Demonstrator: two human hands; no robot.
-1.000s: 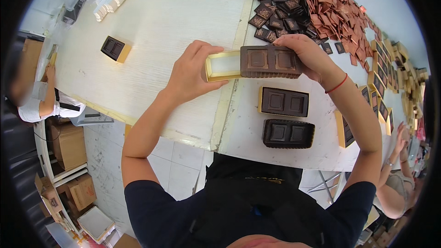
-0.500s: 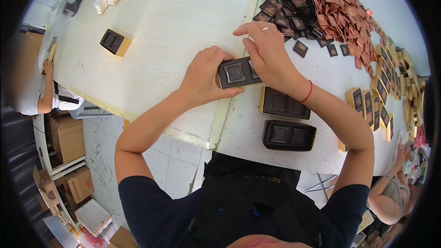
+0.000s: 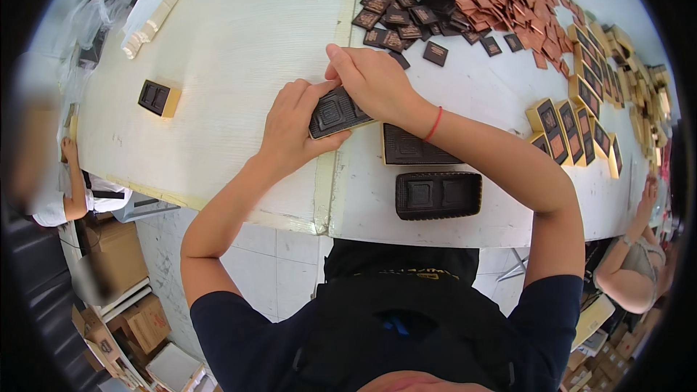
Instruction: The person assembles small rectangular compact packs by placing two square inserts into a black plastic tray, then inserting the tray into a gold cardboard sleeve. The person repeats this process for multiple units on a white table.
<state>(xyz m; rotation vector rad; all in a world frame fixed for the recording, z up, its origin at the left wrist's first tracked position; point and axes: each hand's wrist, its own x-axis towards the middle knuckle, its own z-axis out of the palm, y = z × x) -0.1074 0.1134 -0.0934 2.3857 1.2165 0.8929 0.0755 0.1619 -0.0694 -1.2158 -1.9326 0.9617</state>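
A small gold-edged box with a black plastic tray insert [image 3: 335, 113] is held above the table, tilted slightly. My left hand [image 3: 290, 122] grips its left end, thumb along the near side and fingers on the far side. Across its right end lies my right hand [image 3: 381, 87], closed against it and hiding that part; a red string circles the wrist. Under my right forearm, another gold-edged box with a black tray [image 3: 406, 147] is partly covered. Nearer to me sits a black two-compartment tray [image 3: 439, 196].
Black square packets [image 3: 399, 11] and copper-coloured ones [image 3: 501, 0] are heaped at the far right. Filled gold boxes [image 3: 559, 131] stand at the right. A small gold box [image 3: 160, 98] and a white stack [image 3: 152, 11] are on the left. Other people sit at both sides.
My view has shifted, so the table's things appear farther left. My right hand has lowered its raised fingers onto the held box, close to my left fingers.
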